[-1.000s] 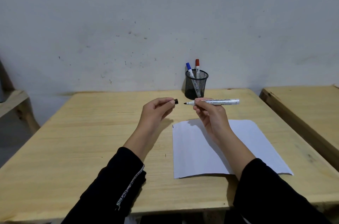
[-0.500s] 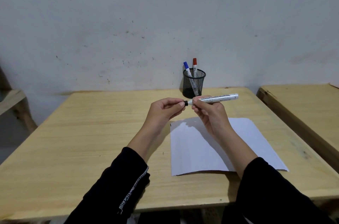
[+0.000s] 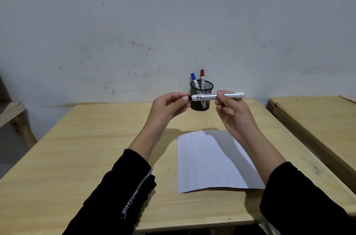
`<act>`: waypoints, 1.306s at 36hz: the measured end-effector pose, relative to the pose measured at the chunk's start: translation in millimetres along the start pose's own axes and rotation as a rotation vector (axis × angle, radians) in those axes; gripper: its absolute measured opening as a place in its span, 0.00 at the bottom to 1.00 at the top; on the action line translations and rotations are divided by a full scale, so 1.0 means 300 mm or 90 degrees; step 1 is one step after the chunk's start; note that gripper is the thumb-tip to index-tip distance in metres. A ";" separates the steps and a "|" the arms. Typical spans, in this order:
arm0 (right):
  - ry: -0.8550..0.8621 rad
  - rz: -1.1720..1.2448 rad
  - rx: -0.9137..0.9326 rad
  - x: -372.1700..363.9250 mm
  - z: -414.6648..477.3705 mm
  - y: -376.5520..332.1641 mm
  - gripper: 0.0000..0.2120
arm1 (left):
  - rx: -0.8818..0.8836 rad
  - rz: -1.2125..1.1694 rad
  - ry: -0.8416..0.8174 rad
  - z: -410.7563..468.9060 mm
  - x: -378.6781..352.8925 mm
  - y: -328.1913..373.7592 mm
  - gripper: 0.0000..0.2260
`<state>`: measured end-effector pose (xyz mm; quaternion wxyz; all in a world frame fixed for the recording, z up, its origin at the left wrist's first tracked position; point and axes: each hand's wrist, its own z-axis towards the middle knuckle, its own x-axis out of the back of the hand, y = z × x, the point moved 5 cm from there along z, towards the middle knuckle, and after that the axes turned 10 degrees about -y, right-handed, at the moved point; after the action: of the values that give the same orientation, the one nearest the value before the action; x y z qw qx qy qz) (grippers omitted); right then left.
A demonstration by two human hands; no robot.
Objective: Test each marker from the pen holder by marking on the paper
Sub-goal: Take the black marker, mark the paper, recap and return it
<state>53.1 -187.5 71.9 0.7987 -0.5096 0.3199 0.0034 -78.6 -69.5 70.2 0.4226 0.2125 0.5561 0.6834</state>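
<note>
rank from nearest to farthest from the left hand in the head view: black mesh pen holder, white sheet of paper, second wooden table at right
From the left hand:
1. Black mesh pen holder, just to its right, by the wall.
2. White sheet of paper, on the table below the hands.
3. Second wooden table, at the far right edge.

A pen holder (image 3: 201,96) stands at the table's (image 3: 96,138) far edge with 2 markers (image 3: 201,78) in it. The paper (image 3: 212,161) lies nearer, right of centre.
</note>
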 end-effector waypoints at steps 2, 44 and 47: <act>0.008 -0.042 0.019 0.050 0.065 -0.082 0.04 | -0.019 -0.023 0.013 0.096 -0.015 0.048 0.05; -0.059 -0.812 -0.062 0.134 0.546 0.175 0.06 | 0.073 0.314 0.003 0.422 0.024 -0.442 0.24; -0.095 -0.834 -0.085 0.128 0.556 0.197 0.03 | 0.076 0.293 0.010 0.442 0.038 -0.475 0.28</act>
<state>148.7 -35.3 50.0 0.6224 -0.6455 -0.1132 -0.4279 64.6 20.2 -26.9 0.2382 0.3530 0.5354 0.7294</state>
